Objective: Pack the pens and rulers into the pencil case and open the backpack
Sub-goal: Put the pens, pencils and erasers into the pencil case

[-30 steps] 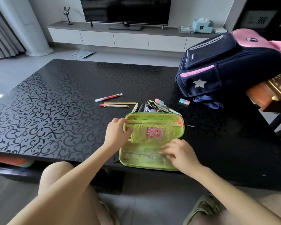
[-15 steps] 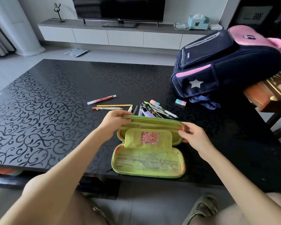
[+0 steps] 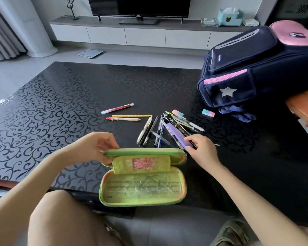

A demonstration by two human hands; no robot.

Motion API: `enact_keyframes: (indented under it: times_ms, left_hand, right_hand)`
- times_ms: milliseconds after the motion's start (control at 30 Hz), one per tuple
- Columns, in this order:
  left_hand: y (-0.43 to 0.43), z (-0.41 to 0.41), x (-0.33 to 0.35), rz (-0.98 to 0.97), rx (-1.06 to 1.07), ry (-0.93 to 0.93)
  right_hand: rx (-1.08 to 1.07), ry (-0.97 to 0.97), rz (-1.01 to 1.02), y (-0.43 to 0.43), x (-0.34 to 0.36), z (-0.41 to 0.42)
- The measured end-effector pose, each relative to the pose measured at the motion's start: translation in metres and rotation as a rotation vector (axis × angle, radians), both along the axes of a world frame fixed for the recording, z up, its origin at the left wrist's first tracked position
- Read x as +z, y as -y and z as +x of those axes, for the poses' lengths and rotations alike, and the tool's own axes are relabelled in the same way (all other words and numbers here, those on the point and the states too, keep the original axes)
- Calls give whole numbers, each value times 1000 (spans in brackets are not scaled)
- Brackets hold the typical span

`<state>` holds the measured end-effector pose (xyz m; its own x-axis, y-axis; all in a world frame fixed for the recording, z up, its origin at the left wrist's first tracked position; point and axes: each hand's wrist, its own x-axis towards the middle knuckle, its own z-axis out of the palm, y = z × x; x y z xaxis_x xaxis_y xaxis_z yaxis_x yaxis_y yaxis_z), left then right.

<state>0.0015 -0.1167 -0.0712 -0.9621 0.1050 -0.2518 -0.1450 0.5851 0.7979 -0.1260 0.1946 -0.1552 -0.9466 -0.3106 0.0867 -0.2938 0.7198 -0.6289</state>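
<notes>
A green pencil case [image 3: 142,190] lies unzipped at the near edge of the black table [image 3: 60,107], with its inner flap standing up. My left hand [image 3: 98,146] grips the case's far rim at its left end. My right hand [image 3: 201,150] pinches the near end of a purple ruler [image 3: 176,134] lying in a pile of several pens [image 3: 149,130] just behind the case. Three more pens [image 3: 124,116] lie apart on the left. The navy and pink backpack [image 3: 260,64] lies zipped at the table's far right.
A pastel eraser [image 3: 208,113] lies by the backpack's straps. A wooden stool [image 3: 304,107] stands under the backpack's right side. Behind the table are a TV cabinet [image 3: 142,35] and a scale on the floor. My knees are below the table's near edge.
The case has been opened wider and its flap lifted. My right hand left the case's right end and moved back to the purple ruler. My left hand moved to the far rim.
</notes>
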Motion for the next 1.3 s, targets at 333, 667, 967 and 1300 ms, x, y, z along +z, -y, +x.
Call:
enact_keyframes:
  times_ms: [333,667,967,1300]
  left_hand:
    - [-3,-6,-6,22,-8,-61]
    - [-10,-22,-12,-9,116,-109]
    - [-22,-47,-38,-274,298,-259]
    - [-29,-50,-66,-632,296,-353]
  right_hand:
    - [3,-189,438,8,-9,-36]
    - [-169,-84,411,3,7,-47]
    - [-293,-71,186,-3,16,-39]
    - [-29,216,-363,-11,47,-7]
